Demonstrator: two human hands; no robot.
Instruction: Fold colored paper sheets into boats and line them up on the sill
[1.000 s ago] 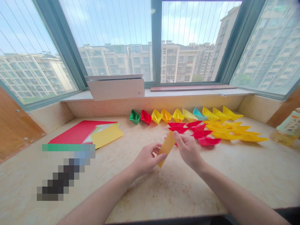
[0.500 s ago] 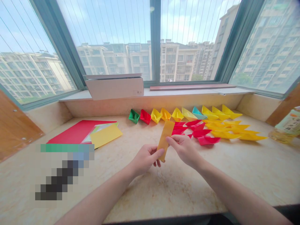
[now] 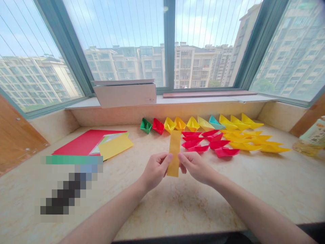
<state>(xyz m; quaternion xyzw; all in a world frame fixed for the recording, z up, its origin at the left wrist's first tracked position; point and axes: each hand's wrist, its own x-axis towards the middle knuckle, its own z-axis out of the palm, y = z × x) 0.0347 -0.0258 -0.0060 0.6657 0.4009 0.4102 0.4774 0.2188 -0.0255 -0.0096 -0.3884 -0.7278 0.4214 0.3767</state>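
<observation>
A narrow folded strip of orange-yellow paper [image 3: 174, 152] stands upright above the marble sill. My left hand [image 3: 155, 169] pinches its left edge with thumb and fingers. My right hand [image 3: 195, 166] pinches its right edge at about the same height. Just behind the strip lie several finished paper boats: a back row from green [image 3: 146, 125] and red [image 3: 158, 126] through yellow [image 3: 193, 124], flat red boats [image 3: 210, 144] in front, and yellow ones [image 3: 254, 140] to the right.
A stack of coloured sheets, red [image 3: 81, 144] with a yellow sheet [image 3: 115, 146] on top, lies at the left. A white box [image 3: 125, 94] sits on the window ledge. A bottle [image 3: 312, 137] stands at the far right. A blurred patch [image 3: 68, 184] covers part of the sill.
The strip has turned from a rightward tilt to upright and come nearer. Both hands have drawn closer together and now pinch it at its two sides.
</observation>
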